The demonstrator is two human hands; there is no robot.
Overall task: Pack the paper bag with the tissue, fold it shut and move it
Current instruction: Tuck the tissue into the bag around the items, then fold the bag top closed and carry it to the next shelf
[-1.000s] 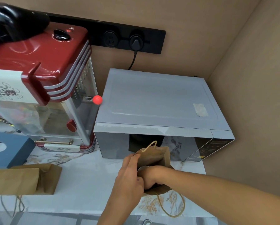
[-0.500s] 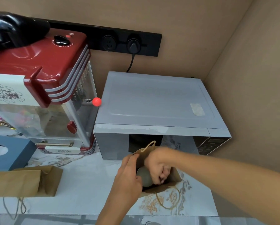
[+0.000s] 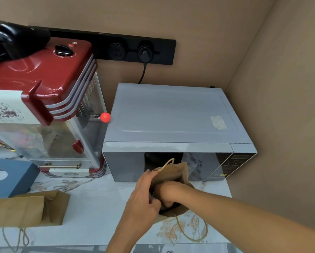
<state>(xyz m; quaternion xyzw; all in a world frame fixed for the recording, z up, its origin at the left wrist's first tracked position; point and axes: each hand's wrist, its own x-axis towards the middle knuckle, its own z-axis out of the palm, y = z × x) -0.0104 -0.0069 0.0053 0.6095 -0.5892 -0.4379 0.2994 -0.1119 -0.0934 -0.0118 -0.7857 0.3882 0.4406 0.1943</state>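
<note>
An open brown paper bag (image 3: pixel 173 173) with rope handles stands on the marble counter just in front of the microwave. My left hand (image 3: pixel 144 198) pinches the bag's near left rim and holds the mouth apart. My right hand (image 3: pixel 168 193) reaches down into the bag past the wrist; its fingers are hidden inside, curled around something dark grey that I cannot make out. A blue tissue box (image 3: pixel 9 178) with an oval slot sits at the far left.
A silver microwave (image 3: pixel 171 117) fills the back right corner against the brown walls. A red popcorn machine (image 3: pixel 43 92) stands at the left. A second brown paper bag (image 3: pixel 30 209) lies flat on the counter (image 3: pixel 98 207) at the front left.
My right hand, which was lifted at the bag's mouth with a grey bundle half a second ago, has pushed back down inside. The left hand kept its hold on the rim.
</note>
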